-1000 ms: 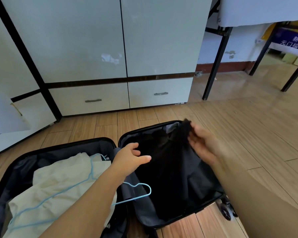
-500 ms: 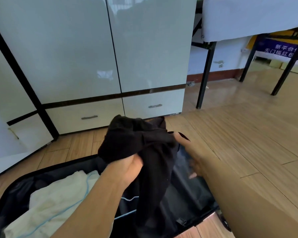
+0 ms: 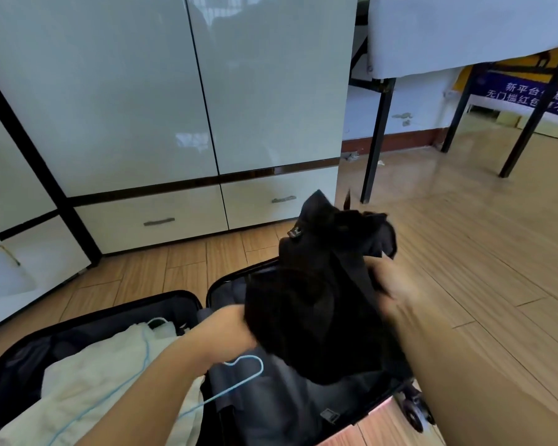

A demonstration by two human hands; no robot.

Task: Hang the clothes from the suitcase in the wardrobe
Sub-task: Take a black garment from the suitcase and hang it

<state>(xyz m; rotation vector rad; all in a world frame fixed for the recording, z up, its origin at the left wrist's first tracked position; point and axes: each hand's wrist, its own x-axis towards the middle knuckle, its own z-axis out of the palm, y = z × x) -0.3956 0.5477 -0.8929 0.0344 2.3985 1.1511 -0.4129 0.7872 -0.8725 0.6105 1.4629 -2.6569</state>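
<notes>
A black suitcase [image 3: 181, 297] lies open on the wooden floor. Above its right half, both my hands hold up a bunched black garment [image 3: 319, 291]. My left hand [image 3: 229, 329] grips its lower left side, partly hidden by the cloth. My right hand [image 3: 387, 278] grips the right side, blurred by motion. A cream garment [image 3: 110, 381] fills the suitcase's left half, with a light blue wire hanger [image 3: 242, 365] lying across it and hooking into the right half. The white wardrobe [image 3: 161, 91] stands behind with its doors closed.
Two drawers [image 3: 155, 217] sit under the wardrobe doors. A white door panel [image 3: 0, 194] angles in at far left. Black metal legs [image 3: 377, 136] of a raised frame stand at right over bare wooden floor. Suitcase wheels [image 3: 414, 410] sit at its lower right corner.
My left hand reached in and took hold of the black garment beside my right hand. Both hands lifted it out of the suitcase's right half and shifted it rightward.
</notes>
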